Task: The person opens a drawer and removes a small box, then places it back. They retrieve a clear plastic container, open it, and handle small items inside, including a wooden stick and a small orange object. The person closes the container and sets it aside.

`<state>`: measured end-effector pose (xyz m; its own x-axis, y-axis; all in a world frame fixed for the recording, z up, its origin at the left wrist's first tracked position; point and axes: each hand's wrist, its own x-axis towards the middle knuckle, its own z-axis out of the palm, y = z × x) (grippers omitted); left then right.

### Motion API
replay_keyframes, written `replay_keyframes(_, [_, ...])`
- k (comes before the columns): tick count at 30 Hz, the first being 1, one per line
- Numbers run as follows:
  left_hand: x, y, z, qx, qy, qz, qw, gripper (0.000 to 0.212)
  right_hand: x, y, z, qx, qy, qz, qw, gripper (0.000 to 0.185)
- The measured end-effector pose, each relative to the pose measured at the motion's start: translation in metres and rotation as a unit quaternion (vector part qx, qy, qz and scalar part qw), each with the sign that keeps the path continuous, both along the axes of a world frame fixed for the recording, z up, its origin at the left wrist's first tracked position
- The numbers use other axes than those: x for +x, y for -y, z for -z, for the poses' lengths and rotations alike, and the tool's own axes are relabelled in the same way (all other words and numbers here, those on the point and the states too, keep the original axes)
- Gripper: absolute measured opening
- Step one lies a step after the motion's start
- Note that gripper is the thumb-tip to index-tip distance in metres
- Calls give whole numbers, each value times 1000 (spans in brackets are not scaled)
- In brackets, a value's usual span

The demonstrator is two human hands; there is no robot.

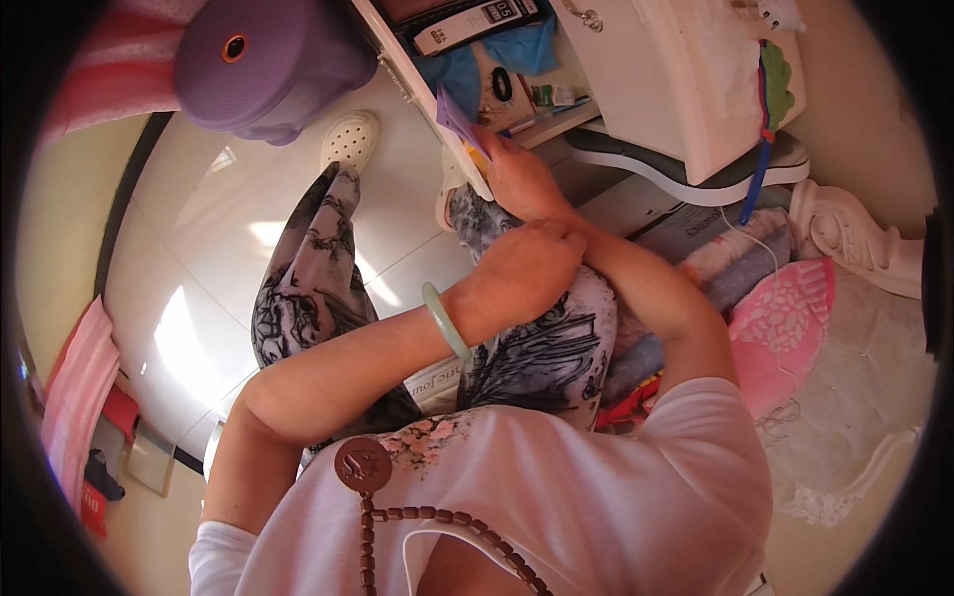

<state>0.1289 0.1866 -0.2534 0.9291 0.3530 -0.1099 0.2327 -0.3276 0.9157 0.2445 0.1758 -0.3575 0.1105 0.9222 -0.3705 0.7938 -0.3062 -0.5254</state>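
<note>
My right hand (518, 171) is at the front edge of an open drawer (466, 160), holding a thin purple sheet or packet (456, 119). Something yellow (475, 158) shows beside its fingers. My left hand (533, 264), below a pale green bangle, lies curled against my right wrist; its fingertips are partly hidden, and no object shows in it. Inside the drawer are a black-and-white box (477, 26), blue fabric or plastic (522, 48), a black hair tie (501, 84), a small green-and-white box (553, 95) and pens (533, 119).
A purple plastic stool (261, 67) stands at upper left. White cabinet furniture (641, 74) is beside the drawer, with a green hand-shaped clapper (776, 86) near its edge. Folded cloths and a pink pad (782, 328) lie to my right, with a white cable across them.
</note>
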Motion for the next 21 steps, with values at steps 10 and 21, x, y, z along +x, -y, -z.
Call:
replay_keyframes(10, [2,2,1,11,-8,-2,1000,13,-2,2,1,18,-11,2,1000,45])
replay_keyframes(21, [3,3,2,8,9,-20,1000,12,-5,3,4,51,-15,4,999,43])
